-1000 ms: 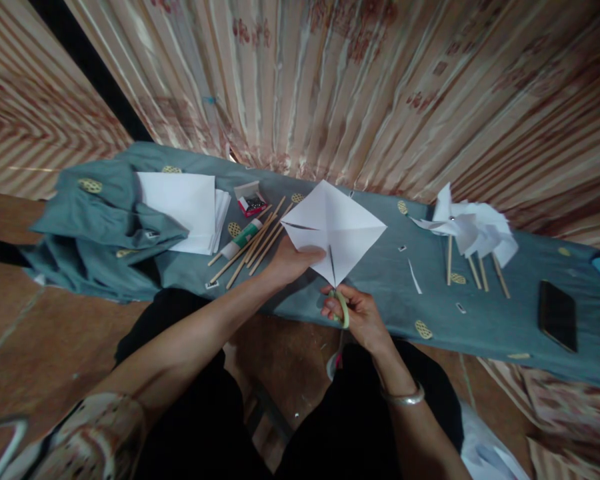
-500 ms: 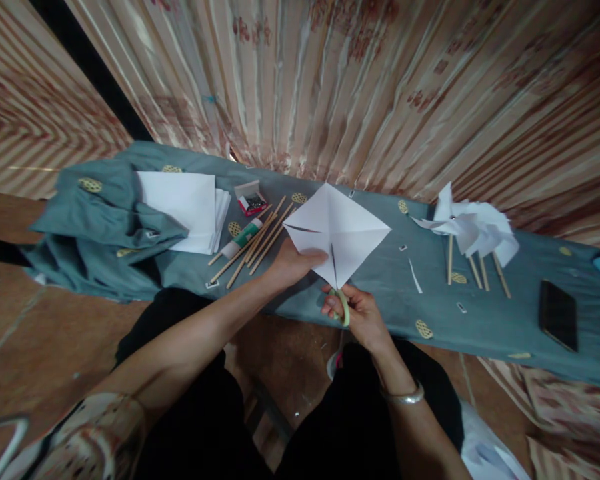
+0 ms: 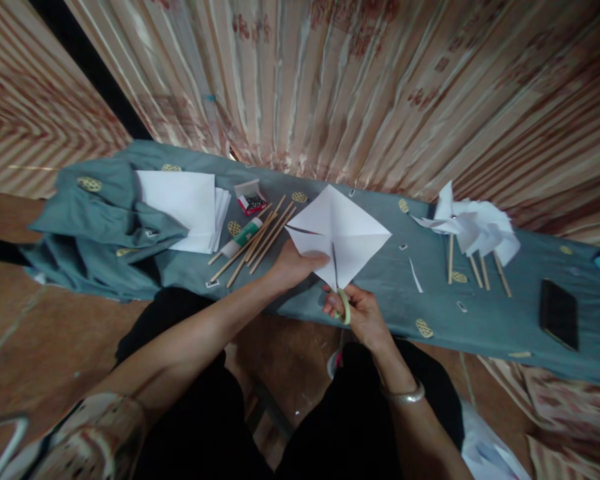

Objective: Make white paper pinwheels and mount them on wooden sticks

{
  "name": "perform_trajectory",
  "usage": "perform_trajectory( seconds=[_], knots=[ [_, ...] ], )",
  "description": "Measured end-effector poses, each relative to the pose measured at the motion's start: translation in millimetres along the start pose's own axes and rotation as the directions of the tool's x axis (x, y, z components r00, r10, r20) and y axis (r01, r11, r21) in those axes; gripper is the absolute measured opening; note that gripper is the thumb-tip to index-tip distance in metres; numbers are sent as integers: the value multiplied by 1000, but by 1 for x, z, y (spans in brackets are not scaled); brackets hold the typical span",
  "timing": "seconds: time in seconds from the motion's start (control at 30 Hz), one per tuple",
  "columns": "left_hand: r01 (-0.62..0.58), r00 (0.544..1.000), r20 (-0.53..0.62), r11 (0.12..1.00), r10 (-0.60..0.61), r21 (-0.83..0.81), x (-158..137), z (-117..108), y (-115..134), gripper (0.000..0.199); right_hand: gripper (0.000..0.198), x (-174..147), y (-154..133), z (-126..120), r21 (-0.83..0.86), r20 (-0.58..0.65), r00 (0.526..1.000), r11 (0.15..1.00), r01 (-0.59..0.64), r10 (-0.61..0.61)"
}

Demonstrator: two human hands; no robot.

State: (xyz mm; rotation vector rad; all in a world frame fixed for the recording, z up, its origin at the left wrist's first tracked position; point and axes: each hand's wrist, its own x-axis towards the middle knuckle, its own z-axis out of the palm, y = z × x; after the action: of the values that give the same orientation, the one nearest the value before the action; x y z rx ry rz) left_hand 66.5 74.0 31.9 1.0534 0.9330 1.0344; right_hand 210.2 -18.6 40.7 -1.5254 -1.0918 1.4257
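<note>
Covering the tabletop [image 3: 480,320], a teal cloth, keeping supplies within reach. Holding a white paper square [image 3: 350,227] tilted on its corner above the tabletop edge, steadying it for a cut along the crease, probably. Lying left of the paper: a paper stack [image 3: 180,200], wooden sticks [image 3: 260,240], a small box [image 3: 251,199]. Resting right of the paper: paper pinwheels [image 3: 475,227], a phone [image 3: 557,315]. Left hand [image 3: 293,265] pinching the paper's left edge; right hand [image 3: 357,310] clenching scissors [image 3: 341,293], blades entering the paper's lower corner, directly above that grip.
</note>
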Motion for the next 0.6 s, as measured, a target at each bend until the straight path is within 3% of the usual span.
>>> perform_trajectory(
  seconds=[0.6],
  knots=[
    [2, 1000, -23, 1000, -2, -12, 0, 1, 4, 23, 52, 0, -1, 2, 4, 0, 1000, 1000, 9, -9]
  ],
)
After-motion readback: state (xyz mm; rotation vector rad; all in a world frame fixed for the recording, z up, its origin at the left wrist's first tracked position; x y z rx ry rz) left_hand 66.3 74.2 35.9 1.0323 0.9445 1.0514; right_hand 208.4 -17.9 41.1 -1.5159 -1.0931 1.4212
